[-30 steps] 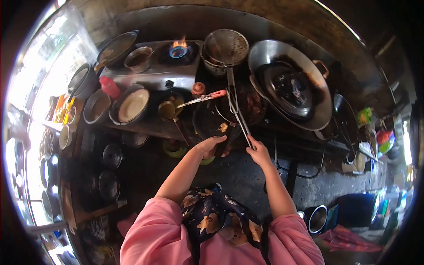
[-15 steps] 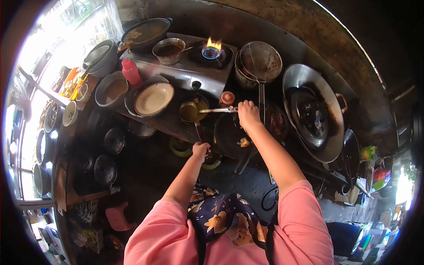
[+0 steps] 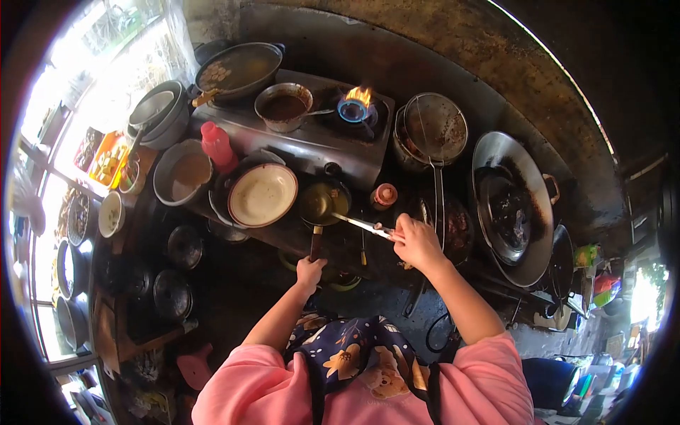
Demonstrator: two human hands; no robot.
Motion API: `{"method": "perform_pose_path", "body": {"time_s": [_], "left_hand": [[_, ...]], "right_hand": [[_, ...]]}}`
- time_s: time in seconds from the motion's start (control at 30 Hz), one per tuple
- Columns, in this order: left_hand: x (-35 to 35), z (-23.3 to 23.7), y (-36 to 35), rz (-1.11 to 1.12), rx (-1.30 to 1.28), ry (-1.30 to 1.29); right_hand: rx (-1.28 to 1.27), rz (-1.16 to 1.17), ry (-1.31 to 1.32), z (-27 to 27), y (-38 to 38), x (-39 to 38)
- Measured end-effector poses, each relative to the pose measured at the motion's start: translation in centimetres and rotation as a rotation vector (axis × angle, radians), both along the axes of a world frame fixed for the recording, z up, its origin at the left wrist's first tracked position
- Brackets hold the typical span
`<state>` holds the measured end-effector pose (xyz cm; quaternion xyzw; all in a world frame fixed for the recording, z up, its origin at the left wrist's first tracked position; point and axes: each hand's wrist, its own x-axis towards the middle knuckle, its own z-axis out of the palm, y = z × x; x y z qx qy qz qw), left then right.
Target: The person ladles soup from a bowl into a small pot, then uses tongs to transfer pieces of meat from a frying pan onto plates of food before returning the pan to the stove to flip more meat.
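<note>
My left hand [image 3: 309, 273] is closed around the dark handle of a small pan [image 3: 341, 193], which holds a yellowish liquid. In my right hand [image 3: 418, 242] is the long pale handle of a ladle [image 3: 361, 224], gripped near its end. The ladle's bowl sits in the pan, partly lost in the liquid. Just left of the pan is a cream plate with a brown rim [image 3: 263, 195], resting on a dark pot. To the right stands a small jar with a reddish lid [image 3: 384, 195].
A gas burner [image 3: 354, 110] burns with a tall flame on the steel stove [image 3: 312, 157]. Beside it stand a saucepan of brown sauce [image 3: 285, 108] and a wok [image 3: 241, 69]. A strainer [image 3: 433, 127] lies over a pot; a large wok [image 3: 542, 234] is at right. A pink bottle [image 3: 218, 145] stands left.
The ladle's bowl has gone from above the pan's left side down into the pan, its handle now slanting. My right hand has moved lower right. The camera view has shifted.
</note>
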<state>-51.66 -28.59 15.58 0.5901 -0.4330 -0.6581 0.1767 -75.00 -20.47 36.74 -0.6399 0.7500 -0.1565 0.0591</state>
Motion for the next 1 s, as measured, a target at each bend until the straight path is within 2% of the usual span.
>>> {"method": "perform_pose_path", "body": {"time_s": [0.03,0.13,0.3,0.47,0.53,0.6,0.73,0.9,1.0], "left_hand": [[0.4,2.1,-0.5,-0.017,0.079,0.016],[0.8,4.9,-2.4,-0.095,0.08,0.077],[-1.1,11.0,-6.7,-0.171,0.034,0.146],[-5.7,14.5,-13.0,-0.251,0.004,0.206],[-8.2,14.4,-15.7,-0.287,-0.002,0.211],[-10.6,13.8,-18.3,-0.307,-0.01,0.211],[-15.2,12.9,-22.0,-0.284,-0.051,0.201],[-19.0,10.0,-25.1,-0.29,-0.049,0.203],[-20.4,8.8,-25.8,-0.261,-0.029,0.303]], "right_hand": [[-0.031,-0.025,-0.035,1.0,0.2,0.4],[-0.064,-0.134,-0.113,4.0,0.9,1.0],[-0.283,-0.248,-0.183,7.5,0.9,1.2],[-0.503,-0.294,-0.187,8.3,-2.1,0.2],[-0.605,-0.312,-0.199,8.3,-3.8,-0.1],[-0.535,-0.346,-0.25,8.2,-4.7,-0.7],[-0.567,-0.423,-0.062,9.4,-6.2,-0.6],[-0.571,-0.489,0.024,9.4,-3.6,-0.2],[-0.525,-0.512,0.027,8.3,-1.4,-0.5]]}}
